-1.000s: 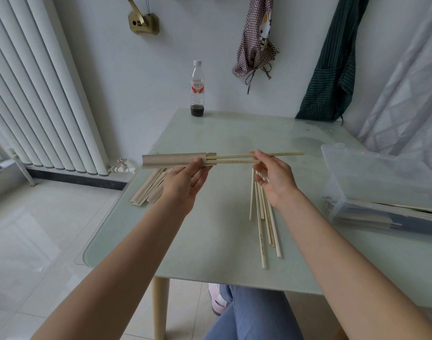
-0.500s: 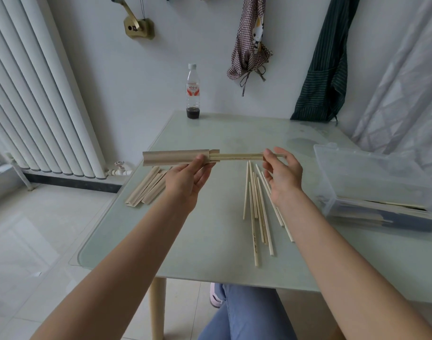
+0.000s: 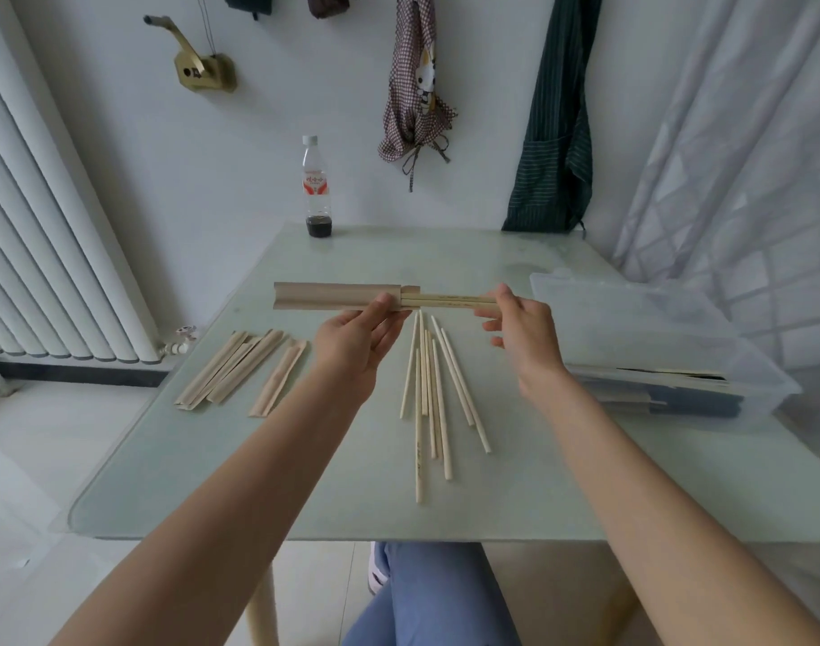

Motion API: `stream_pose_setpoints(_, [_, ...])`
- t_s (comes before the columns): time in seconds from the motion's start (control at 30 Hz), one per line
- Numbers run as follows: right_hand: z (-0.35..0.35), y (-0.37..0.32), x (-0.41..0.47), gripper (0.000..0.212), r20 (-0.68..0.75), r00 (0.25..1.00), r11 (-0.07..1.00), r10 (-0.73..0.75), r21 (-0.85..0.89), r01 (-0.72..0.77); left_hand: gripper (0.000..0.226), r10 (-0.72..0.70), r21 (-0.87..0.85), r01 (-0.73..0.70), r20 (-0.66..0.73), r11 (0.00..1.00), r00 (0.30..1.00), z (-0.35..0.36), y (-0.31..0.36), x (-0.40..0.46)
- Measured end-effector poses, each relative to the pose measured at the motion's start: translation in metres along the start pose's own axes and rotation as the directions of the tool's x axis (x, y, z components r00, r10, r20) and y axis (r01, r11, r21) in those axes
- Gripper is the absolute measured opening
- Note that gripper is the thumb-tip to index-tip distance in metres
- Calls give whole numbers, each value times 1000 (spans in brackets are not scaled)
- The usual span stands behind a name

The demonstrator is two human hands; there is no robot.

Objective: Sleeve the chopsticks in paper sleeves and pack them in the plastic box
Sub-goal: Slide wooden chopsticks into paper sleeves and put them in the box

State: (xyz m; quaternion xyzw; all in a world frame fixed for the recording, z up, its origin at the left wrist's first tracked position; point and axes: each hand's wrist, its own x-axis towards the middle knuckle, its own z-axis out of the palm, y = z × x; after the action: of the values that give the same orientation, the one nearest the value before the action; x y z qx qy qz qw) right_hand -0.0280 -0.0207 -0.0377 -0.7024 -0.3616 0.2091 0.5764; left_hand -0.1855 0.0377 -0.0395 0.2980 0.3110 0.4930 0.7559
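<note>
Chopsticks [image 3: 450, 299], one pair, are held half-entered in a paper sleeve [image 3: 338, 297] pinched by the left hand [image 3: 359, 338] and pushed by the right hand [image 3: 520, 328], while loose chopsticks [image 3: 434, 394] and empty sleeves [image 3: 240, 370] remain on the bench [image 3: 212, 482], some sleeved sets already lying in the plastic box [image 3: 655, 347].

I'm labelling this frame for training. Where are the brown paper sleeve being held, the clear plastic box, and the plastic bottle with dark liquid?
Brown paper sleeve [image 3: 333, 297]: head view, middle of its flat face.
Clear plastic box [image 3: 678, 338]: head view, its translucent side.
Plastic bottle with dark liquid [image 3: 316, 188]: head view, its label.
</note>
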Motion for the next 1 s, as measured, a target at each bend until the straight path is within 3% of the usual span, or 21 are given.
stream_pose_setpoints(0.07, [-16,4,2,29,-44,982,930,-185,-330,160,11,-8,16,8,4,1000,1000,12,-10,-2])
stream_pose_setpoints(0.13, [-33,6,-1,37,4,934,772,-359,-561,299,11,-25,20,24,15,1000,1000,28,-22,-3])
stream_pose_setpoints(0.23, [-57,8,-3,44,189,864,578,-467,-674,460,11,-45,20,43,56,999,997,54,-42,-3])
stream_pose_setpoints(0.33, [-81,14,4,41,256,842,436,-475,-763,478,12,-77,46,72,113,996,991,83,-65,-5])
stream_pose_setpoints(0.43, [-111,23,13,32,223,858,383,-464,-823,421,15,-125,115,99,239,988,963,109,-85,-10])
stream_pose_setpoints(0.5, [-135,29,22,26,174,884,434,-433,-820,374,17,-171,223,98,340,970,925,123,-96,-14])
stream_pose_setpoints(0.57, [-160,35,32,25,114,909,483,-401,-817,316,21,-223,443,32,388,896,894,137,-105,-19])
stream_pose_setpoints(0.63, [-185,44,42,26,75,933,483,-352,-840,249,23,-142,679,-222,436,700,888,148,-116,-21])
stream_pose_setpoints(0.7, [-204,54,51,28,51,964,469,-262,-866,173,24,57,774,-541,556,330,829,153,-125,-18])
stream_pose_setpoints(0.77, [-217,63,57,33,36,986,459,-160,-882,107,28,122,749,-655,663,-100,739,156,-131,-13])
stream_pose_setpoints(0.83, [-224,68,64,34,35,995,451,-91,-890,73,37,20,656,-650,710,-385,704,156,-137,-2])
stream_pose_setpoints(0.9, [-226,72,70,35,48,998,454,-47,-889,64,46,-147,585,-646,676,-490,723,152,-143,8])
stream_pose_setpoints(1.0, [-223,77,81,34,93,995,500,22,-863,70,62,-323,626,-624,536,-467,780,147,-150,16])
